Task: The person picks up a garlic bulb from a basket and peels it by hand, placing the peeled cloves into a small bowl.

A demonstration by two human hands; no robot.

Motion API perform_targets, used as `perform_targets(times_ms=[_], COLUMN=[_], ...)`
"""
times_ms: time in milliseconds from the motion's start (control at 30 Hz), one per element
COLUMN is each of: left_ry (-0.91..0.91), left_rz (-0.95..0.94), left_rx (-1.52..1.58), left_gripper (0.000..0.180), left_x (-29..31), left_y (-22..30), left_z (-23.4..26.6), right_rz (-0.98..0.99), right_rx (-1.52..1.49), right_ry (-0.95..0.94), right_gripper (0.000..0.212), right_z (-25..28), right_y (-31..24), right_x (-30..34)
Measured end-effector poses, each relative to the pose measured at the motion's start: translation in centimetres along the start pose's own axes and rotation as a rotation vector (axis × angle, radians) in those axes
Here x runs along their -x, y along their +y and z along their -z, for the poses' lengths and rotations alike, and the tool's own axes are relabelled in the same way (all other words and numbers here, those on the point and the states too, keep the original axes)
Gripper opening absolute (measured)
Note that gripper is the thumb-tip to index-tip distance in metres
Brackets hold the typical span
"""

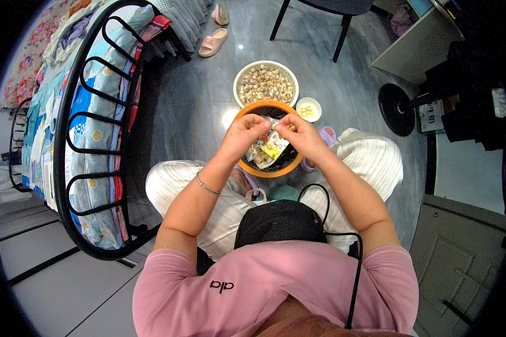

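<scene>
My left hand (246, 135) and my right hand (305, 137) meet above an orange-rimmed bin (243, 165), thumbs and fingers pinched together. Between the fingertips is a small pale garlic clove (274, 126), mostly covered by them. Inside the bin, below my hands, lie pale skins and a yellow-and-white wrapper (272, 150) against a dark liner. Just beyond the bin stands a large white basin (236, 78) full of unpeeled garlic cloves (266, 83). A small white bowl (317, 114) to its right holds several pale yellow peeled cloves (307, 110).
A black metal bed frame (67, 135) with bedding runs along the left. Farther off are a pale slipper (213, 42) and a dark chair (331, 5). A black round stand base (396, 109) is at the right. My knees flank the bin on the grey floor (180, 121).
</scene>
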State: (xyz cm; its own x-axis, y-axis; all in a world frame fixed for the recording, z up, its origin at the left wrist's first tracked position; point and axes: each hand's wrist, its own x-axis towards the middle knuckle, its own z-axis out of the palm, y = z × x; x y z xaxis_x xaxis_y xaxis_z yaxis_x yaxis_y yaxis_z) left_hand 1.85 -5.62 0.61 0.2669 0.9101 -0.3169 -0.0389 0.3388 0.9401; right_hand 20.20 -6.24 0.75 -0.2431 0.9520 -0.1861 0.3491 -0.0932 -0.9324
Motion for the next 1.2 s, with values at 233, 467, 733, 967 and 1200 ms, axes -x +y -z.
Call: perform_targets(times_ms=[233, 467, 733, 967, 1200], left_ry=[-0.078, 0.009, 0.052, 0.074, 0.063], left_rz=[-0.063, 0.023, 0.067, -0.01, -0.027], left_rx=[0.03, -0.055, -0.086, -0.218, -0.481], left_gripper=[0.012, 0.01, 0.011, 0.018, 0.02], left_x=[-0.4, -0.1, -0.4, -1.3, -1.4], left_y=[-1.1, -0.1, -0.8, -2.8, -2.8], left_z=[0.3, -0.1, 0.3, 0.8, 0.6], right_rz=[0.03, 0.03, 0.05, 0.067, 0.052], right_rx=[0.026, 0.043, -0.066, -0.158, 0.021], right_ry=[-0.058, -0.069, -0.039, 0.024, 0.077], right_gripper=[0.024, 0.024, 0.022, 0.02, 0.023], right_z=[-0.2, -0.2, -0.3, -0.4, -0.1], right_y=[-1.1, -1.3, -0.9, -0.7, -0.4], right_x=[0.3, 0.4, 0.2, 0.0, 0.2])
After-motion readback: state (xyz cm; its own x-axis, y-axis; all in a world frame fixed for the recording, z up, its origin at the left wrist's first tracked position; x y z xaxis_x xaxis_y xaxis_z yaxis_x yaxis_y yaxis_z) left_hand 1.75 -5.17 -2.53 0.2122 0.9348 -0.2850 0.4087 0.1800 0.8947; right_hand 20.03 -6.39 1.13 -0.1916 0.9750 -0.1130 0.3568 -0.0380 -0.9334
